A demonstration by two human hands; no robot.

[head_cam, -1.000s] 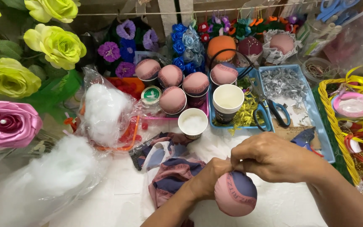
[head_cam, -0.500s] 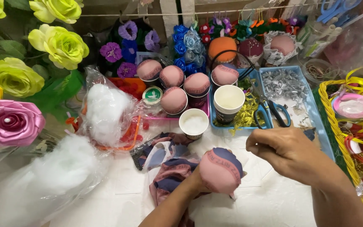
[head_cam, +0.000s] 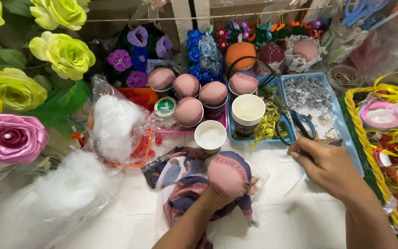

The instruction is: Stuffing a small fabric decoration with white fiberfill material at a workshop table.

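We judge the stuffed fabric ball, clenched from below in our left hand just below the paper cup, soft and light, while our right hand curls on nothing visible.

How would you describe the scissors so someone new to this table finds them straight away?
Start at the light blue tray right of centre on the white table. The scissors lie on its near part, just beyond the right hand. Their blue loop handles set them apart from the silver bows and gold ribbon beside them.
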